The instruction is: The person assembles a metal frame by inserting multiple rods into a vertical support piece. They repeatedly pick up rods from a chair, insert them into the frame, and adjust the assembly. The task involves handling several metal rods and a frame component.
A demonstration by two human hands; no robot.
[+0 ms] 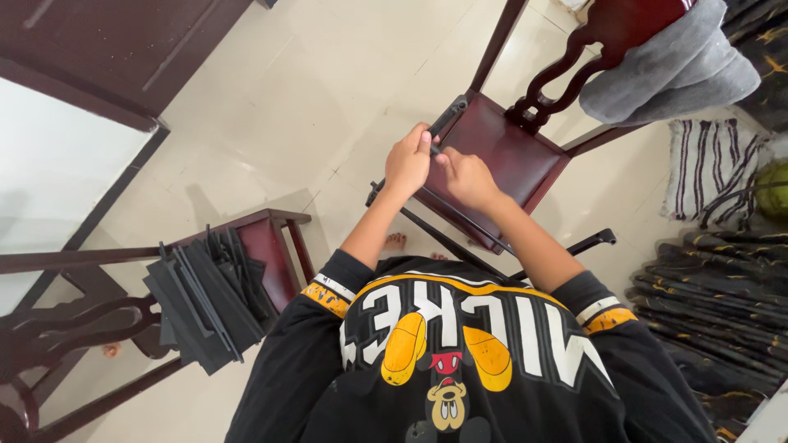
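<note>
Head view: thin black frame pieces pinched at a corner, slips and snags to watch

Head view shows the left hand [408,161] and the right hand [465,176] meeting over the seat of a dark red wooden chair [513,156]. Both sets of fingers are clenched around the joint of a thin black frame [447,119], where a short black bar angles up and away from the hands while long black rods [460,217] run down toward the person's lap. The grip looks small and tight, so a slip could let the rods spring apart or drop onto the tiled floor [312,82]. A free rod end [603,238] pokes out to the right and could catch the shirt sleeve. On another chair [275,238] to the left, a stack of black flat pieces [205,299] overhangs the seat edge and may slide off if the chair is nudged
</note>
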